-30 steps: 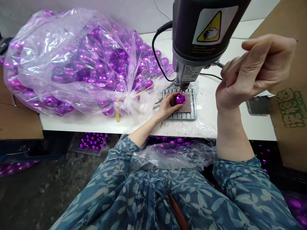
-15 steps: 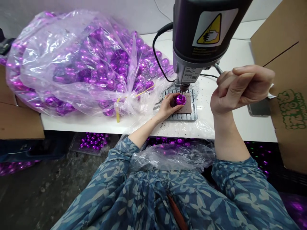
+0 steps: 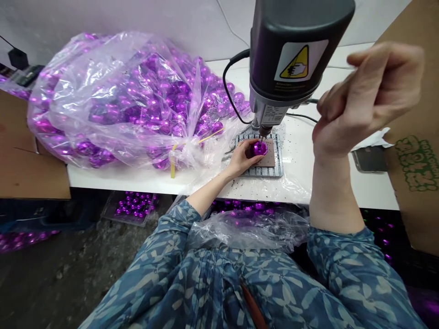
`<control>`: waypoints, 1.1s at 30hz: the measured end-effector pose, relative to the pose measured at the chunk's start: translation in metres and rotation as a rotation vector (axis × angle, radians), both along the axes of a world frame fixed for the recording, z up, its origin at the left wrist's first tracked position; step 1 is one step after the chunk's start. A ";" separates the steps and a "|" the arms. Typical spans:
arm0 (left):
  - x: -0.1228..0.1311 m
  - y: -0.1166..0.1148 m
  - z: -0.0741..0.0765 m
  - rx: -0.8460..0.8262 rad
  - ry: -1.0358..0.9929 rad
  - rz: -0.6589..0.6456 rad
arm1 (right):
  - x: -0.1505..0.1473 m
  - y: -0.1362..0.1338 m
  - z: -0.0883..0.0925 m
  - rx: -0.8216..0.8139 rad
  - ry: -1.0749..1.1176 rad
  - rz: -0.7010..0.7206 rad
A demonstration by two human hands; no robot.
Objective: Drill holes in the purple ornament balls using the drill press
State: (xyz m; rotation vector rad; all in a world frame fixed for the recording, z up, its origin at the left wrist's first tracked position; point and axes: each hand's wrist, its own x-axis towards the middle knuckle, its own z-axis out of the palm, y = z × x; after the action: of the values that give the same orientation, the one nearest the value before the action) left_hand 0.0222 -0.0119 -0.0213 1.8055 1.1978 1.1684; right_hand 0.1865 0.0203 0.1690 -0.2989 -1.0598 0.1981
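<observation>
My left hand point(image 3: 240, 157) curls its thumb and fingers around a shiny purple ball point(image 3: 260, 148), holding it on a brown board point(image 3: 270, 159). Under the board lies the grey slotted base plate point(image 3: 278, 169) of a drill press point(image 3: 302, 27). The bit point(image 3: 262, 136) comes down to the top of the ball; whether it has entered I cannot tell. My right hand point(image 3: 368, 98) is closed, raised to the right of the press, at the end of its feed lever point(image 3: 312, 101). The fingers hide the lever's grip.
A big clear bag of purple balls point(image 3: 137, 100) fills the left of the white table point(image 3: 103, 177). A phone point(image 3: 370, 159) lies near the cardboard box point(image 3: 418, 137) on the right. A plastic tub point(image 3: 137, 221) of balls stands below; dark shavings litter the base's surroundings.
My right hand has shifted up and to the right in view, with the lever turning. My left hand keeps the ball under the bit. The whole view has shifted slightly.
</observation>
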 end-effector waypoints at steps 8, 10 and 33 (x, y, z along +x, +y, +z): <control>-0.026 -0.087 0.047 0.036 0.402 -0.390 | -0.002 -0.003 0.031 -0.167 0.038 0.167; -0.037 -0.097 0.059 -0.047 0.505 -0.582 | -0.002 -0.007 0.031 -0.189 0.033 0.178; -0.081 0.092 0.042 -0.144 0.491 0.535 | -0.003 0.005 0.022 -0.077 0.025 0.016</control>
State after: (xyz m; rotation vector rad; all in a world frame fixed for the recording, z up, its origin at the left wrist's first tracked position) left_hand -0.0590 0.0799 0.0208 1.7663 2.0884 0.8884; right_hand 0.1837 0.0258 0.1911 -0.3562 -1.0312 0.2568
